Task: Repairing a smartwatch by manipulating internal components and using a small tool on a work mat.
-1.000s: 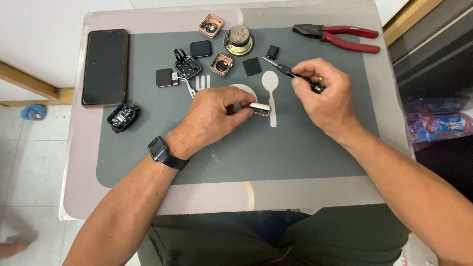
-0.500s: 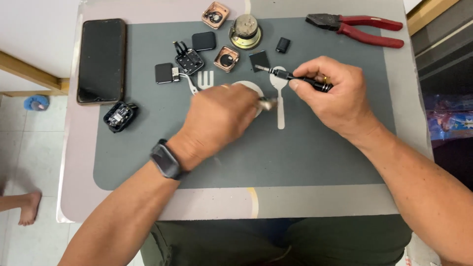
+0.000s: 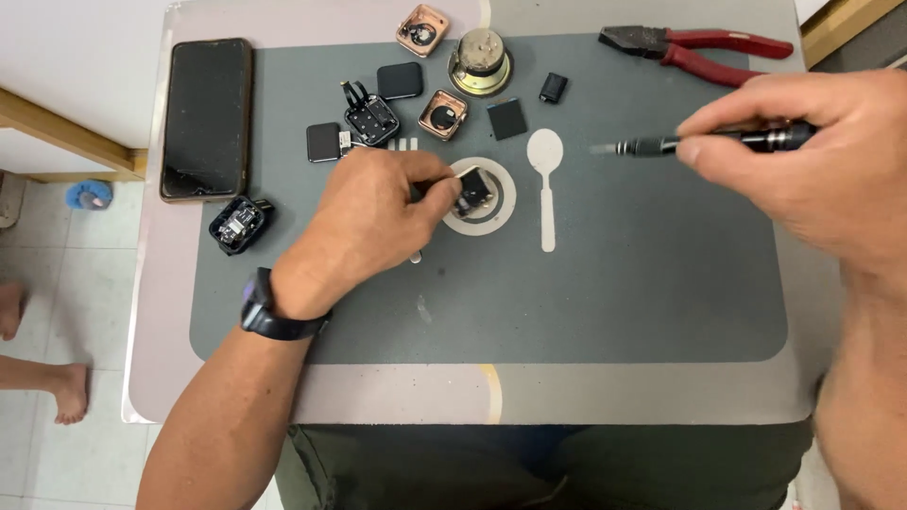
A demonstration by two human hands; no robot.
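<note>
My left hand [image 3: 373, 222] pinches a small black square watch part [image 3: 472, 187] with a pale edge, held just over the white ring printed on the grey mat [image 3: 586, 302]. A dark wristwatch sits on that wrist. My right hand [image 3: 817, 156] is raised at the right and grips a thin black screwdriver [image 3: 699, 142], whose blurred tip points left toward the part, well apart from it.
A black phone [image 3: 206, 118] lies at the left. Red-handled pliers [image 3: 699, 47] lie at the top right. A round speaker [image 3: 480, 62], copper-coloured watch cases [image 3: 442, 114] and several small black parts [image 3: 368, 113] are scattered along the mat's far edge. Another person's bare foot [image 3: 66, 392] is on the floor at left.
My right hand has pulled the screwdriver away to the right, off the part. My left hand stays over the white ring with the part turned to show its dark face.
</note>
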